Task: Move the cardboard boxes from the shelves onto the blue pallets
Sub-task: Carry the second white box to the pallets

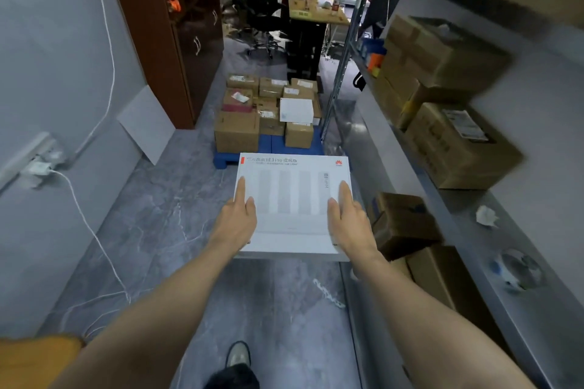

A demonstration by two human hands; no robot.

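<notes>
I carry a flat white router box (pixel 294 199) level in front of me. My left hand (pixel 237 218) grips its left edge and my right hand (pixel 347 218) grips its right edge, thumbs lying on top; the fingers underneath are hidden. Ahead on the floor lies the blue pallet (pixel 268 145), stacked with several brown cardboard boxes (pixel 237 131) and one white box (pixel 296 110). On my right a metal shelf (pixel 442 196) holds large cardboard boxes (pixel 458 148), with more at upper right (pixel 442 50).
Brown boxes (pixel 404 224) sit low beside the shelf on my right. A brown cabinet (pixel 177 25) and a leaning white panel (pixel 145 123) line the left. A white cable (pixel 94 230) trails over the floor from a power strip (pixel 41 164). An office chair (pixel 262 9) and a desk (pixel 316 6) stand beyond the pallet.
</notes>
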